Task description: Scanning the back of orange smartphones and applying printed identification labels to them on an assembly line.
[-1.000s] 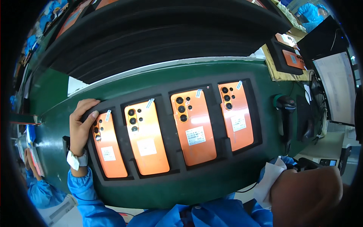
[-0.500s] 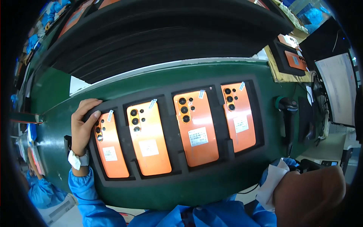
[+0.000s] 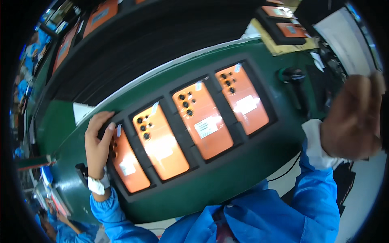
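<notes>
Green tabletop [image 3: 198, 190] spreads before you, and on it lies a dark tray [image 3: 177, 125], slanting from near left to far right, with four orange phones [image 3: 210, 141] seated back-up in its slots. Your left hand [image 3: 97, 141] rests at the tray's left end, thumb apart from the fingers; whether it grips the edge, you cannot tell. Your right hand [image 3: 352, 121] is raised, blurred, well to the right, clear of the tray; its grasp is unclear. Beyond the tray's right end stands a handheld scanner [image 3: 295, 77]. Steadying the tray seems the step in hand; the next move calls for keeping all four phones seated.
</notes>
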### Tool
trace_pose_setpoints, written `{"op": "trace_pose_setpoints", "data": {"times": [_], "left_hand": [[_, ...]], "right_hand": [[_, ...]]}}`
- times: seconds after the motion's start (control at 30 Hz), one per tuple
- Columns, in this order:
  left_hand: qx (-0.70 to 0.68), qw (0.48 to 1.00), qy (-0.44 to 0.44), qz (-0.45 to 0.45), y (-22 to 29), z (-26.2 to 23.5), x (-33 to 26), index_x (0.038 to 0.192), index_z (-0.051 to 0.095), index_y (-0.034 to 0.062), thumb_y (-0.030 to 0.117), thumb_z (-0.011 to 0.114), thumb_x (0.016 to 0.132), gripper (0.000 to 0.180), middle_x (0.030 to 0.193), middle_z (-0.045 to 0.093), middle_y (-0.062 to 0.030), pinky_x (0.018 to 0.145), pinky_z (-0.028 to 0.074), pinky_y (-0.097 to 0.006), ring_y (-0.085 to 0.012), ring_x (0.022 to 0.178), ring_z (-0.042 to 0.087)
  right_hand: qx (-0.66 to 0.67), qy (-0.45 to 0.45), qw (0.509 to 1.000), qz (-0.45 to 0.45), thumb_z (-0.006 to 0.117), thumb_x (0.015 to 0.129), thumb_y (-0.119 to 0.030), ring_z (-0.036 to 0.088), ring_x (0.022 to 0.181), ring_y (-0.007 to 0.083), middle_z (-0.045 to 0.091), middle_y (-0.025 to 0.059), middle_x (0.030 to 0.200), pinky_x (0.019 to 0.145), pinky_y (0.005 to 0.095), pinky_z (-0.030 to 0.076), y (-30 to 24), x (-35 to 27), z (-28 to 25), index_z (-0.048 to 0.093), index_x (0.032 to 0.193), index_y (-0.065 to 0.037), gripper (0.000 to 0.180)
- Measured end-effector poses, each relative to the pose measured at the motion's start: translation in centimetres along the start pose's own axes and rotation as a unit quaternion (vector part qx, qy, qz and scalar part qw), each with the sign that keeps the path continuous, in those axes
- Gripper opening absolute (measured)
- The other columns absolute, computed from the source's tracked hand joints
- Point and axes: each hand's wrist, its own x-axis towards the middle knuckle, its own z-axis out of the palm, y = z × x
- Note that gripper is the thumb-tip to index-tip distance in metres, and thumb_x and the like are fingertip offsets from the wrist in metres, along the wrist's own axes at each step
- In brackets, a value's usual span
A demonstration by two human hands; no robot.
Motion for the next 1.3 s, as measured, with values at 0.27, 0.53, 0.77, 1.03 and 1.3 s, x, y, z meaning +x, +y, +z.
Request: {"op": "trace_pose_setpoints", "data": {"times": [0.27,0.53,0.77,1.03,1.3], "left_hand": [[0.048,0.994,-0.053,0.089,0.3,1.0,1.8,0.114,0.07,-0.0087,0.012,0.066,0.099,0.026,0.115,0.071,-0.0224,0.1,0.051,-0.041,-0.0364,0.109,0.069],[0.118,0.938,-0.186,0.266,-2.1,-1.1,4.3,0.144,0.062,-0.0038,0.031,0.059,0.11,0.049,0.121,0.069,-0.0269,0.099,0.054,-0.052,-0.0406,0.106,0.067],[0.109,0.972,-0.178,0.111,1.4,-0.9,2.8,0.131,0.067,-0.0075,0.021,0.062,0.107,0.038,0.116,0.07,-0.0176,0.098,0.052,-0.046,-0.03,0.107,0.065],[0.147,0.965,-0.157,0.151,3.1,-0.4,2.5,0.125,0.072,-0.0049,0.023,0.056,0.109,0.036,0.12,0.071,-0.0185,0.101,0.052,-0.045,-0.0344,0.11,0.068],[0.212,0.95,-0.164,0.158,-0.5,-0.6,2.3,0.136,0.069,-0.0008,0.028,0.042,0.114,0.045,0.133,0.069,-0.0208,0.107,0.052,-0.044,-0.0362,0.12,0.068]], "right_hand": [[-0.162,0.319,0.934,0.008,0.042,0.117,-0.042,0.042,0.054,0.0131,0.051,0.0051,0.069,0.05,0.029,0.038,1.8,-8.8,1.3,0.048,0.079,-0.011,0.049],[-0.274,0.547,0.776,0.153,0.06,0.112,-0.026,0.055,0.066,0.0085,0.06,0.0013,0.082,0.056,0.0238,0.041,-2.0,-21.5,-0.5,0.06,0.101,-0.007,0.022],[-0.582,0.651,0.465,0.145,0.068,0.103,-0.015,0.058,0.086,0.01,0.062,0.002,0.104,0.072,0.0257,0.048,-11.7,-38.4,-6.9,0.058,0.126,-0.008,0.026],[-0.637,0.683,0.268,0.237,0.076,0.098,-0.026,0.07,0.116,0.0325,0.071,0.02,0.129,0.102,0.043,0.054,-22.6,-47.1,-11.9,0.056,0.144,0.005,0.059],[-0.251,0.741,0.588,0.205,0.076,0.1,-0.02,0.075,0.111,0.0258,0.077,0.0125,0.125,0.099,0.0411,0.059,-24.8,-47.8,-12.3,0.066,0.137,0.001,0.044]]}}
